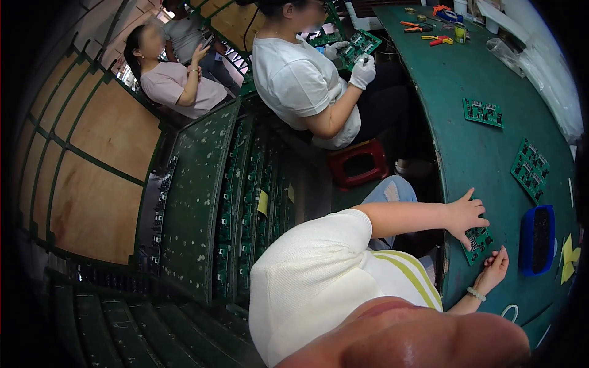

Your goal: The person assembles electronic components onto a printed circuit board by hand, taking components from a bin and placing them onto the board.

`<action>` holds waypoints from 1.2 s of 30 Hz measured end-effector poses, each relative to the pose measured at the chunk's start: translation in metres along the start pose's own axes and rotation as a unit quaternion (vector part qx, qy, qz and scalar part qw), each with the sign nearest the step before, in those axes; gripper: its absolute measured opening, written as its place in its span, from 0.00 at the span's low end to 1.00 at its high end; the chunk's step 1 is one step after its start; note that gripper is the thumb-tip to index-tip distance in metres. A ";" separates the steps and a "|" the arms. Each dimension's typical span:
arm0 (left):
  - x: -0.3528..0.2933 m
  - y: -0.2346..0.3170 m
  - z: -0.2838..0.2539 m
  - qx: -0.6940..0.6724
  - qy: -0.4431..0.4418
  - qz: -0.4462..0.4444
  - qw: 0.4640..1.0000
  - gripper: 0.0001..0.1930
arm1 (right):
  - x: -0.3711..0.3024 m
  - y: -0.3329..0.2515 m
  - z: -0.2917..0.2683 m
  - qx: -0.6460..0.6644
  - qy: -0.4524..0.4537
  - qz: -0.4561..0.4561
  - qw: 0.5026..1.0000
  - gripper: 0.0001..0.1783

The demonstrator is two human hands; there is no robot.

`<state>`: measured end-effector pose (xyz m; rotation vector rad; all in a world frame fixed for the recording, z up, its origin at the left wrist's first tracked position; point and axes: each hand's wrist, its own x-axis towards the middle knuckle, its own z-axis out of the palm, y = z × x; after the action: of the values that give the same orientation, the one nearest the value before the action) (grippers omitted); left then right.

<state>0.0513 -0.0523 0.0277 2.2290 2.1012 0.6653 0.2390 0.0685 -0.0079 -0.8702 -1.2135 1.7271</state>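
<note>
A small green circuit board (481,246) lies on the green bench top in front of me. My left hand (464,216) reaches over its far end, thumb and forefinger straddling the board and holding it, the other fingers spread out. Just right of the board, my right hand (496,265) has its fingers pinched together. Whatever is in that pinch, if anything, is too small to make out. A pale bead bracelet (476,294) circles my right wrist. Two more circuit boards rest farther along the bench, a larger one (531,170) and a smaller one (483,113).
A blue bin with dark contents (525,240) stands beside my right hand, with yellow slips (569,259) beyond. Pliers (437,40) and other tools lie at the far end. A gloved co-worker (307,80) holds a board near a red stool (381,156). Board-filled racks (202,178) stand left.
</note>
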 end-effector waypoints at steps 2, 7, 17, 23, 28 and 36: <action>-0.001 -0.003 -0.006 -0.019 -0.018 0.011 1.000 0.44 | -0.001 -0.001 -0.001 0.002 0.008 0.011 1.000 0.09; 0.003 -0.010 -0.034 -0.014 -0.102 0.048 0.993 0.44 | -0.007 -0.001 -0.013 -0.017 0.019 0.004 1.000 0.10; 0.012 -0.065 -0.042 0.171 0.066 -0.171 0.968 0.34 | -0.004 -0.007 0.011 -0.007 0.051 0.018 0.999 0.09; 0.004 -0.050 -0.013 0.136 0.117 -0.197 0.964 0.31 | -0.005 -0.011 0.007 -0.016 0.037 0.024 0.999 0.10; -0.011 -0.061 0.019 0.100 0.110 -0.206 0.967 0.26 | -0.007 -0.012 0.010 0.000 0.038 0.027 0.999 0.11; -0.013 -0.062 0.020 0.104 0.124 -0.208 0.965 0.26 | -0.006 -0.007 0.011 -0.011 0.022 0.027 0.999 0.11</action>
<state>-0.0016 -0.0533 -0.0123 1.7614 2.7623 0.7513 0.2333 0.0600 0.0022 -0.9572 -1.1927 1.7308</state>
